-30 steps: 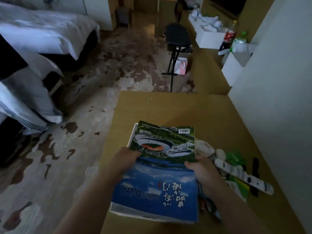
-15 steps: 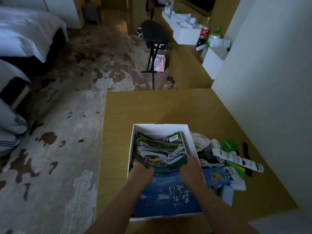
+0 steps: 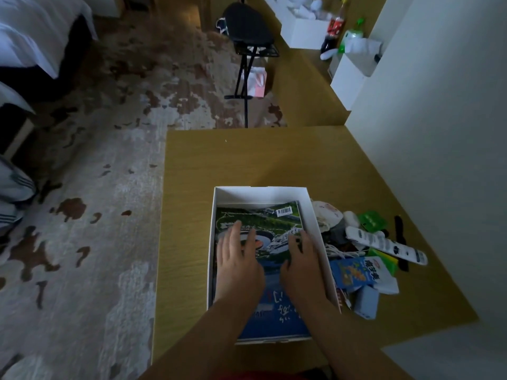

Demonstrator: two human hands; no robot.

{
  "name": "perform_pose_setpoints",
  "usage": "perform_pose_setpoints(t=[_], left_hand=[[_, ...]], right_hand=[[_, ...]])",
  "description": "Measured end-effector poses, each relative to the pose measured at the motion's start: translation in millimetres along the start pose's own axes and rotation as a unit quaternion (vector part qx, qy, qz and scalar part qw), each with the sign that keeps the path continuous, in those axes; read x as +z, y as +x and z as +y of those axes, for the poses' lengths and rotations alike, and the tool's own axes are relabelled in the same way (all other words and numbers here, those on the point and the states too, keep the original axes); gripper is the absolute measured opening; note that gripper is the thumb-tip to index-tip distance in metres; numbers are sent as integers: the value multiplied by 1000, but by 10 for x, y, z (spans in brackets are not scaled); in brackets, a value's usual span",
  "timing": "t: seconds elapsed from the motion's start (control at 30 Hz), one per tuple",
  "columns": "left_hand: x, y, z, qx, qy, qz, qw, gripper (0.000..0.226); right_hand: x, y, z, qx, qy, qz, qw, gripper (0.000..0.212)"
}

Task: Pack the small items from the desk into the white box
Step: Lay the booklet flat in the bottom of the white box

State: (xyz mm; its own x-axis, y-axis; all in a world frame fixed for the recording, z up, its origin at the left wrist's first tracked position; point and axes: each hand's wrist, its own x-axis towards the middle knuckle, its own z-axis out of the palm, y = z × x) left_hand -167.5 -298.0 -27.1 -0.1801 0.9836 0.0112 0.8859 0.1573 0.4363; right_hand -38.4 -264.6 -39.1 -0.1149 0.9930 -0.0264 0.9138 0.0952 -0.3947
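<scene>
A moment ago both hands gripped the book's edges. Now the left hand (image 3: 238,260) and the right hand (image 3: 301,266) press flat on it, fingers nearly straight, holding nothing. The glossy book (image 3: 263,218) lies inside the white cardboard box (image 3: 260,192) on the wooden desk (image 3: 247,160), with a remote control (image 3: 384,245) just beside the box.

bare forearms (image 3: 208,333), a left hand (image 3: 238,266) and right hand (image 3: 301,267) (red garment (image 3: 260,376) below).

Open desk (image 3: 247,160) on the far and left sides of the white box (image 3: 260,191). Hemmed in on the right by a heap of small items (image 3: 359,259), wall (image 3: 439,160) beyond.
</scene>
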Motion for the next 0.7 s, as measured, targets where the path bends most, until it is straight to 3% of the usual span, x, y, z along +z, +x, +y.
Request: perform_pose_setpoints(t=[0.03, 0.1, 0.17, 0.2, 0.3, 0.47, 0.7], left_hand=[[-9, -1, -1, 19, 3, -21, 1000, 66], [131, 2, -78, -19, 25, -131, 991, 74], [254, 6, -160, -93, 70, -232, 966, 81], [303, -4, -180, -103, 70, -245, 961, 83], [361, 14, -184, -99, 84, -265, 955, 85], [418, 22, -173, -111, 93, -264, 954, 86], [270, -9, -197, -119, 44, -267, 955, 78]], right_hand=[[-6, 11, -7, -34, -18, 25, 999, 59], [6, 19, 25, -65, -40, 48, 996, 57], [21, 37, 62, -9, -3, -28, 1000, 60], [80, 43, 123, 28, 6, -99, 995, 64], [213, 53, 212, 39, -84, -214, 973, 75], [300, 81, 239, 30, -117, -238, 964, 78], [289, 143, 218, 27, -52, -284, 957, 81]])
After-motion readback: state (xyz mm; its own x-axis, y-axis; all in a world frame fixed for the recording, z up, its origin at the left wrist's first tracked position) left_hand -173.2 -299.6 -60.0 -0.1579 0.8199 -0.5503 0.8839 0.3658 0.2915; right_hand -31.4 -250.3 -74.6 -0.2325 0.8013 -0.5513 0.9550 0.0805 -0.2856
